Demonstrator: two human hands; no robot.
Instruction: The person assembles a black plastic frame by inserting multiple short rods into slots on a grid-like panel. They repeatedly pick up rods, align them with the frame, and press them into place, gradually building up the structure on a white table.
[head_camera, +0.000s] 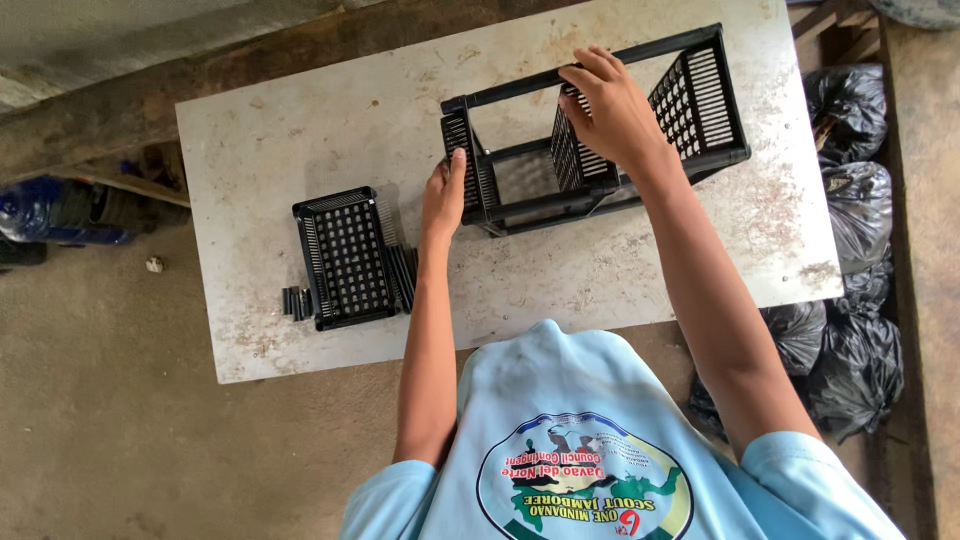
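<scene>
Surface: worn grey table (300, 130), black rack frame (600, 140) lying on its side.
Long axis: ran left to right.
Right hand (610, 110): fingers curled over inner mesh panel (572, 155).
Left hand (443, 195): pressed flat against frame's left end.
Apart: spare mesh tray (345, 258), well left.

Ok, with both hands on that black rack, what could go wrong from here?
The rack lies on its side, held only by the left hand at one end and the right hand on a middle shelf; it might twist or come apart. The loose rods beside the spare tray could roll.
</scene>
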